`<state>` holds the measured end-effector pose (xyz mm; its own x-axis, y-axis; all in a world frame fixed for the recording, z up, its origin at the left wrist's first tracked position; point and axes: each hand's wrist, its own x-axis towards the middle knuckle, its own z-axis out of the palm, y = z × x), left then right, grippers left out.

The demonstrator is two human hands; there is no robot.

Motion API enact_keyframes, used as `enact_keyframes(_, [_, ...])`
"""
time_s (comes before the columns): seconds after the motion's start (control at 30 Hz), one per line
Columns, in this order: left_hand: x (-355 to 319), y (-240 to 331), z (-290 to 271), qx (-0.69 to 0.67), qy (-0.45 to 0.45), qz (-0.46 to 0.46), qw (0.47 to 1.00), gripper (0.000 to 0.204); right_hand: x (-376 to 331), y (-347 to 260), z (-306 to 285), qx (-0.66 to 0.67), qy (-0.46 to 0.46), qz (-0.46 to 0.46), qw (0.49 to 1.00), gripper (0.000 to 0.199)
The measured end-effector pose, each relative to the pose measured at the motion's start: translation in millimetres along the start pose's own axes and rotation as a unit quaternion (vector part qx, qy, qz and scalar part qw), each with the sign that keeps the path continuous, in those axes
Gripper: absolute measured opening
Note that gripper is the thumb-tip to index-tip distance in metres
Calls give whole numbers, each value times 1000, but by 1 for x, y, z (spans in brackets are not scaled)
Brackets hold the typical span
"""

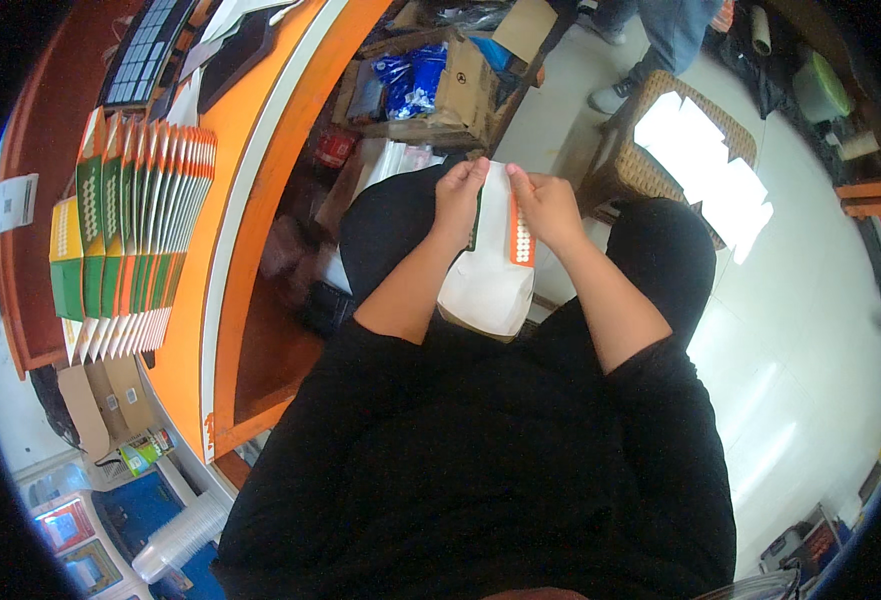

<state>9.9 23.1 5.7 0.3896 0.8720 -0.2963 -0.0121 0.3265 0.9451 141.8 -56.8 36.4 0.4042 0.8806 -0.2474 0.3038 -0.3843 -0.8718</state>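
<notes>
Over my lap I hold a paper food box, white inside, with a green flap on one side and an orange, white-dotted flap on the other. My left hand pinches its far left corner. My right hand grips the far right corner, thumb on top. The box's near end is rounded and raised, resting close to my lap. To my left, a long row of nested paper boxes in green, orange and yellow stands on the orange counter. Flat white box blanks lie on a wicker stool to my right.
Beyond my knees is a cardboard carton with blue packets. Another person's legs stand by the stool. Stacked clear plastic cups lie at lower left. A keyboard is at the counter's far end.
</notes>
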Motion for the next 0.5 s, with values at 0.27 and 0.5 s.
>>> enact_keyframes(0.27, [4,23,-9,-110,-79,-24,990,46,24,7,-20,66,144,15,987,62])
enact_keyframes(0.5, [-34,38,-26,-196,-193,47,960,84,32,14,-30,227,324,2,919,52])
